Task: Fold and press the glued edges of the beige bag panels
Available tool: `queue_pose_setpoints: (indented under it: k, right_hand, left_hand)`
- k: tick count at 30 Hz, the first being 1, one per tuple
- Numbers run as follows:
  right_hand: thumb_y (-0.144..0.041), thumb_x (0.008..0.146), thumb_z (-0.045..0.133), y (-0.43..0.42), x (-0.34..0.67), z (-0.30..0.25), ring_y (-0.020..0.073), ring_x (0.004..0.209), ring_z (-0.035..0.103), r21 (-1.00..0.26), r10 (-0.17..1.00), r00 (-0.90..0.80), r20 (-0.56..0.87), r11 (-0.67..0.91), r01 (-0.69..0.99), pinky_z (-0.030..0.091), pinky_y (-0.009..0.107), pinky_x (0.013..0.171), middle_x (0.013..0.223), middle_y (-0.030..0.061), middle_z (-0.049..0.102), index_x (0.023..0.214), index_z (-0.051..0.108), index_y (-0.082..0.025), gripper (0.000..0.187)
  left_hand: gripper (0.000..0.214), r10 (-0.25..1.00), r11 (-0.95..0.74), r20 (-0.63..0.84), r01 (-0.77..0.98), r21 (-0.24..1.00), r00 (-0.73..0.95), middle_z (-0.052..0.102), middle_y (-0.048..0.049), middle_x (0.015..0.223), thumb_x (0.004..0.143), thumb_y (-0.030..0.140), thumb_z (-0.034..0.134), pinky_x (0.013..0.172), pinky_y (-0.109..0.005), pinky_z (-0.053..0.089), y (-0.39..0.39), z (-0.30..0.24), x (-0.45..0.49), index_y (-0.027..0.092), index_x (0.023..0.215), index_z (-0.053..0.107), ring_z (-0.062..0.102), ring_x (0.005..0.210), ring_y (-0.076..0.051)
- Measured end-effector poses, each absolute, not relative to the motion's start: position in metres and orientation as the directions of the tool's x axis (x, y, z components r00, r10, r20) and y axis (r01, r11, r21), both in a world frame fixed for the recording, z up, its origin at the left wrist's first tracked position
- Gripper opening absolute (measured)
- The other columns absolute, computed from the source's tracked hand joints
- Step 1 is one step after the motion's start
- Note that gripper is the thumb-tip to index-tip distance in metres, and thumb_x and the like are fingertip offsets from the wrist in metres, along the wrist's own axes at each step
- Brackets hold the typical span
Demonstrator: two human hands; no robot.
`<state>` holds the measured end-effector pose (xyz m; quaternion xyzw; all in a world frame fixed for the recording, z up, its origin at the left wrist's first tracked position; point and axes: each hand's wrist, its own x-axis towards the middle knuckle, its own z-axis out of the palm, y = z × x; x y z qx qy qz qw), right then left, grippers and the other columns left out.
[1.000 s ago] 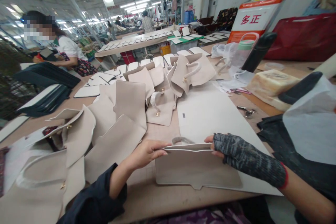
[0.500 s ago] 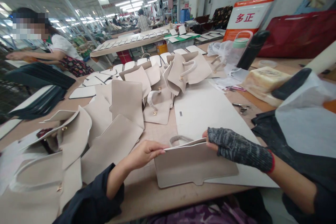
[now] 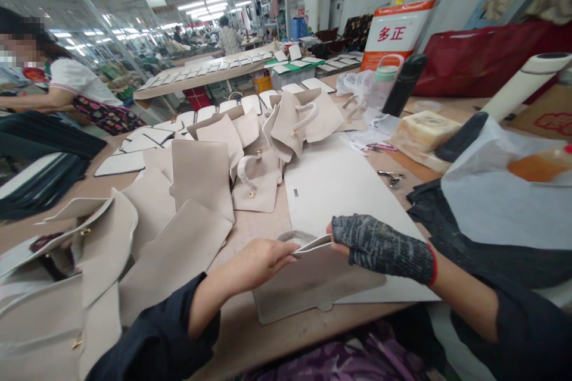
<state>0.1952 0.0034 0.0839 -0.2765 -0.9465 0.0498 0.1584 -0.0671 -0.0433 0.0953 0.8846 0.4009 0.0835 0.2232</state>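
A beige leather bag panel [image 3: 308, 286] stands tilted at the near edge of the wooden table [image 3: 263, 333], a strap loop showing behind its top. My left hand [image 3: 263, 259] pinches the panel's upper edge at the left. My right hand [image 3: 366, 241], in a dark grey fingerless glove, grips the same edge at the right. The two hands are close together. Under the panel lies a large white board [image 3: 339, 184].
Several beige bag pieces [image 3: 196, 178] cover the table's left and middle. Small snips [image 3: 391, 176] lie right of the board. A sponge block [image 3: 422, 131], black bottle [image 3: 404, 83], white roll [image 3: 522, 86] and white cloth [image 3: 500, 202] fill the right. Another person [image 3: 67, 89] works at far left.
My hands have drawn closer together along the panel's top edge and lifted it, so the panel stands more tilted. The view has shifted to the right.
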Motion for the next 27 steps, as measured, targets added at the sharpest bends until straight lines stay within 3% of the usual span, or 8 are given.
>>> queue_pose_setpoints:
  k: [10,18,22,25,27]
  right_hand:
    - [-0.024,0.086,0.047,-0.006,0.183,0.092,0.0221,0.071,0.061,-0.089,0.568,-0.810,0.144,0.823,0.561,0.045,0.032,0.064,0.080,0.0083,0.065,0.090,0.063,-0.015,0.019]
    - [-0.028,0.086,0.046,-0.014,0.175,0.091,0.0224,0.064,0.059,-0.008,0.562,-0.802,0.204,0.820,0.573,0.043,0.032,0.058,0.073,0.0084,0.062,0.084,0.063,-0.016,0.021]
    - [-0.026,0.086,0.048,-0.016,0.187,0.096,0.0215,0.073,0.062,-0.254,0.581,-0.761,0.287,0.812,0.525,0.048,0.033,0.066,0.081,0.0079,0.066,0.093,0.063,-0.016,0.019]
    - [-0.028,0.086,0.052,-0.013,0.206,0.097,0.0196,0.087,0.062,-0.489,0.625,-0.676,0.391,0.763,0.423,0.051,0.031,0.075,0.100,0.0089,0.065,0.118,0.053,-0.017,0.034]
    - [-0.033,0.084,0.057,-0.010,0.217,0.092,0.0201,0.093,0.061,-0.560,0.648,-0.643,0.409,0.734,0.383,0.051,0.032,0.081,0.106,0.0094,0.064,0.124,0.048,-0.018,0.043]
  left_hand:
    - [0.027,0.778,-0.483,-0.092,0.685,0.545,0.622,0.071,-0.0032,0.090,0.092,0.028,0.044,0.067,-0.019,0.041,-0.040,0.098,-0.054,0.022,0.112,0.061,0.064,0.076,-0.015]
    - [0.026,0.838,-0.335,-0.142,0.704,0.626,0.526,0.072,-0.0018,0.090,0.088,0.026,0.048,0.068,-0.019,0.042,-0.038,0.098,-0.045,0.022,0.105,0.067,0.063,0.076,-0.015]
    - [0.025,0.871,-0.287,-0.149,0.732,0.618,0.468,0.072,-0.0020,0.083,0.087,0.026,0.050,0.063,-0.018,0.040,-0.039,0.098,-0.048,0.018,0.100,0.069,0.062,0.070,-0.014]
    - [0.024,0.886,-0.246,-0.160,0.735,0.631,0.434,0.072,-0.0017,0.082,0.086,0.026,0.050,0.063,-0.018,0.041,-0.041,0.100,-0.055,0.017,0.097,0.070,0.062,0.071,-0.013]
    - [0.024,0.888,-0.231,-0.162,0.722,0.652,0.430,0.072,-0.0013,0.083,0.086,0.027,0.050,0.064,-0.018,0.041,-0.041,0.101,-0.059,0.017,0.096,0.070,0.062,0.072,-0.013]
